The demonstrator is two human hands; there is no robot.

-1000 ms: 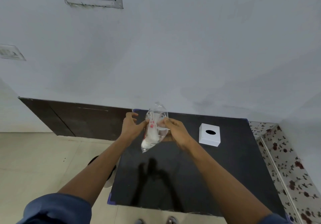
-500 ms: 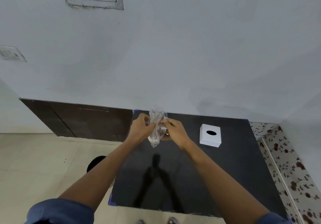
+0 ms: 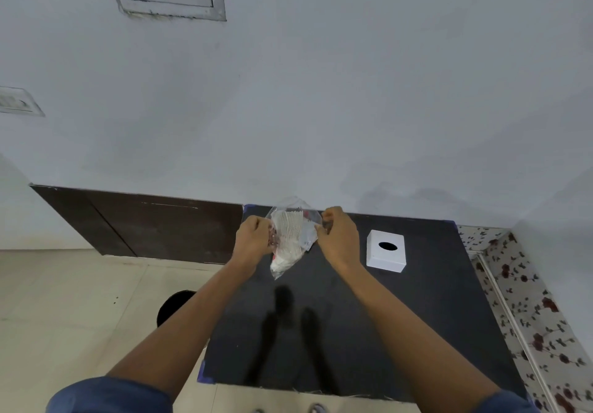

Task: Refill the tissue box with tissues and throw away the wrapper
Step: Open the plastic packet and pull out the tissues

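A clear plastic wrapper [image 3: 308, 220] with a stack of white tissues [image 3: 288, 239] inside hangs above the black table [image 3: 417, 316]. My left hand [image 3: 253, 239] pinches the wrapper's left side and my right hand [image 3: 340, 236] pinches its right side, stretching its top wide. The tissue stack's edge shows at the mouth. A white square tissue box [image 3: 386, 250] with a dark oval hole in its top sits on the table to the right of my right hand.
A dark round bin [image 3: 173, 305] stands on the tiled floor left of the table, partly behind my left forearm. A grey wall runs behind the table, with a dark brown panel [image 3: 144, 226] at its base. A floral-patterned surface [image 3: 529, 300] borders the table's right side.
My hands have moved apart and pulled the wrapper wide at the top, so the white tissue stack now shows more fully. The tissue box has stayed put.
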